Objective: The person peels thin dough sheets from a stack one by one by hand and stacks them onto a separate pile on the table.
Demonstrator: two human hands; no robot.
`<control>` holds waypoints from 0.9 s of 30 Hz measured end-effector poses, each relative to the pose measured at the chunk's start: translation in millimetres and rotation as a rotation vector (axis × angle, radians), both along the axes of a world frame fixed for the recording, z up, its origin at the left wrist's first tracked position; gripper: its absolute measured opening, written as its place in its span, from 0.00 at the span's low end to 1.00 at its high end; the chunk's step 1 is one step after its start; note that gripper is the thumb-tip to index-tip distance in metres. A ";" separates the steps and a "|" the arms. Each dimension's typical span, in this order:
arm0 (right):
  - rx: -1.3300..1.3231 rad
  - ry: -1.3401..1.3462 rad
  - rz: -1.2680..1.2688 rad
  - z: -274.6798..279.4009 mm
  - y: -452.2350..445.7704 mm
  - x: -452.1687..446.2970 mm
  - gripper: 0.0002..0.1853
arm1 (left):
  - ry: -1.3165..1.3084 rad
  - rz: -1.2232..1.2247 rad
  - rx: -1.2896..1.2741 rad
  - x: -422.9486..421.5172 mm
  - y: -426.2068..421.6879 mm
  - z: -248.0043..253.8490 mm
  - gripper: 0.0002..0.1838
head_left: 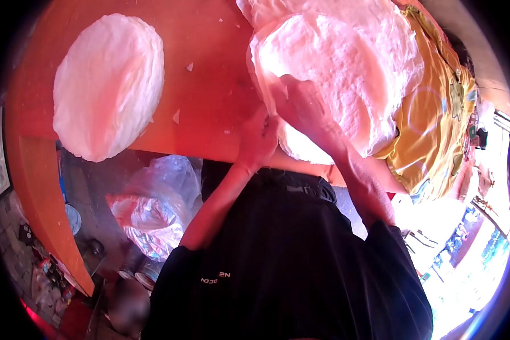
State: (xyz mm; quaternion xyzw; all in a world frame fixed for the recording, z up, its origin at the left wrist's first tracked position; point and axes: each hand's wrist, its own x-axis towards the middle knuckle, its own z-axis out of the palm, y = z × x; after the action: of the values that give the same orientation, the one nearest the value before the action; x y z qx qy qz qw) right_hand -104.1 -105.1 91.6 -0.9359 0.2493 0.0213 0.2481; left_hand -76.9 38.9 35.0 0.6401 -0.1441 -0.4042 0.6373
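A stack of large, flat, whitish round sheets (345,62), rough-surfaced like thin flatbread, lies at the upper right of the table. My right hand (307,107) reaches over the top sheet's left edge, its fingers curled on that edge. Just below and to the left, my left hand (259,139) is closed, with its fingertips against the same rim. The two hands almost touch. A separate oval whitish sheet (107,85) lies on the left of the table, away from both hands.
The orange-red table (209,113) has small white flakes scattered on it. Yellow patterned cloth (430,130) lies beneath and right of the stack. Below the table edge stands a clear plastic bag (158,209) with crumpled contents. An orange board or table leg (51,209) slants down at left.
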 end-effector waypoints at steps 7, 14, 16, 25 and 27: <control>0.439 -0.169 0.015 5.0 -15.7 -10.4 0.16 | -0.846 -0.223 0.073 -10.2 -9.5 29.5 0.09; 0.548 -0.292 -0.045 120.6 -19.8 -2.4 0.11 | 0.731 0.297 -0.444 20.3 6.2 -21.0 0.23; 0.773 -0.545 -0.100 161.5 -24.0 -13.0 0.12 | 0.718 0.304 -0.480 47.0 20.0 -9.0 0.25; 0.843 -0.090 -0.459 -19.2 -157.3 -53.7 0.16 | 0.405 0.475 -0.227 105.2 67.5 -18.1 0.25; 0.822 -0.024 -0.479 -38.3 -151.6 -57.9 0.22 | 0.200 0.440 -0.102 99.3 63.9 -42.5 0.23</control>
State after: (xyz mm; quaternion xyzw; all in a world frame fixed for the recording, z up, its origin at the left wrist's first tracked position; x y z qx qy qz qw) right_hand -162.0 -256.7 53.3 -0.6766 0.4263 0.0497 0.5984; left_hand 22.4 102.8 -7.5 0.5798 0.0426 -0.3093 0.7525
